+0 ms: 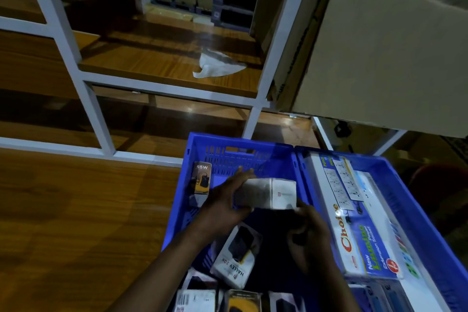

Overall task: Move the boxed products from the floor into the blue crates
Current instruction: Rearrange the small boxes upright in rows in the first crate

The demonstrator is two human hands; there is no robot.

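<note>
Two hands share one white box (268,194) above the left blue crate (253,157): my left hand (225,200) wraps its far-left end with curled fingers (243,175), while my right hand (307,233) pinches the near-right corner. The box hangs over the crate's dark floor, between the upright 65W box (202,177) on the left and the crate's right wall. I judge the grip shallow; released unevenly, the box could tip, topple the 65W box, or land skewed on the HALLEY 20K box (235,256).
</note>
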